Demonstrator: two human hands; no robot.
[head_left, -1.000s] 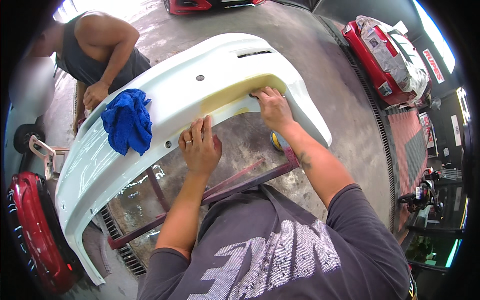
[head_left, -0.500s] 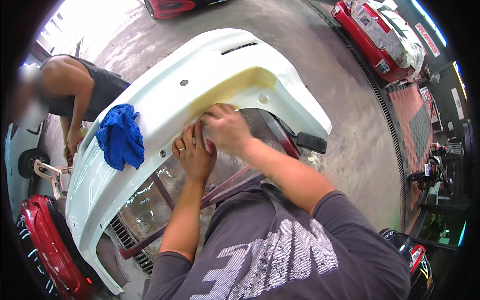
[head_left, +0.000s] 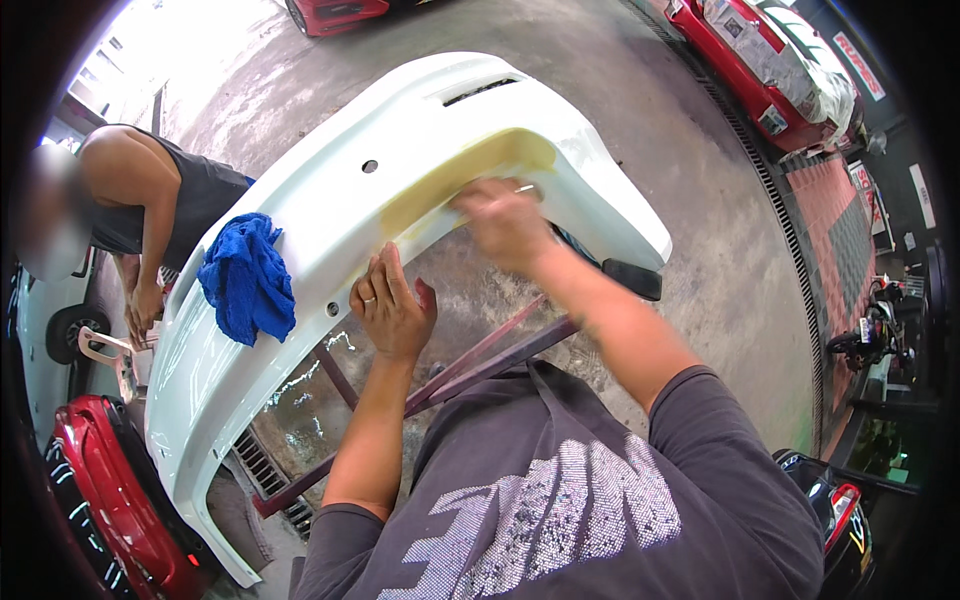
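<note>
Glossy white curved car bumper (head_left: 330, 220) above maroon metal frame (head_left: 490, 367) — seemingly midway, 1 yellow patch (head_left: 440, 190) not white. Left hand (head_left: 394, 308) at lower edge, fingers slightly spread; right hand (head_left: 505, 225) blurred — cannot tell if holding.

**White bumper (head_left: 425, 115) spans dark red frame (head_left: 490, 368) above concrete floor (head_left: 720, 235)**

Straight metal bars of the dark red frame run beneath the white bumper, their meeting points hidden from view. A crumpled blue cloth (head_left: 247, 282) lies directly on the white bumper, left of center. The concrete floor, gray and stained, shows glossy patches between the bars. A red car (head_left: 340, 14) stands on it at the top edge, while a slotted drain grate (head_left: 768, 190) runs along its right side, beside pink and gray tiles (head_left: 832, 215).
</note>
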